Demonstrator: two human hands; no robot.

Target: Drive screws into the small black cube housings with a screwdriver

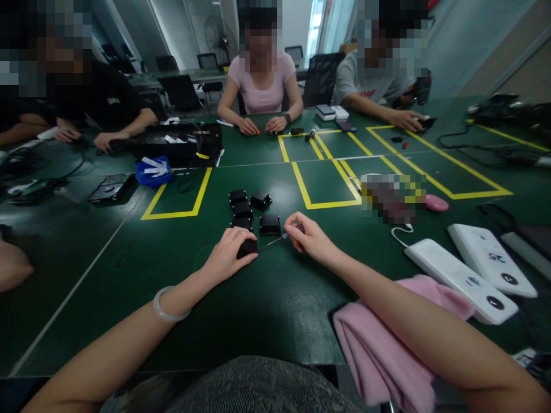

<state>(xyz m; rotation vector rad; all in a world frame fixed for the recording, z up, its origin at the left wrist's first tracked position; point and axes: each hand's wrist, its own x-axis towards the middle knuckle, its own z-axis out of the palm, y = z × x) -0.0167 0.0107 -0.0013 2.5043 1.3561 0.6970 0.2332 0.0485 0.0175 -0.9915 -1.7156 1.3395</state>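
At the left edge of the green tabletop [284, 312], another person's bare arm [12, 265] is seen. Beyond it, tangled dark cables [37, 160] are piled up; next, a flat dark unit [112, 188] is laid down. A co-worker in a black top [107, 94] is seated behind. A blue bag [151, 175] topped with white strips is set against a long black tray [196, 143], near a yellow tape outline [170, 215].

Left hand [228, 253], ringed at the wrist by a pale bracelet [159, 307]: grip closed around a small black box [247, 248], which is held on the tabletop and partly hidden by the fingers. Five similar boxes [260, 199] are bunched just beyond; clearance there is tight, the nearest one being partly covered by the left hand.

A thin screwdriver [282, 237] is pointed at the held box's right side; tip contact can't be confirmed. Its handle is pinched in the narrow grip of the right hand [310, 240].

Farther right, a pink cloth [379, 350] is crossed by the right forearm. A pixelated object [390, 198] is linked by white cable [398, 228] to a white slab [460, 281]; a second slab [493, 258], marked "25", is placed beside it.
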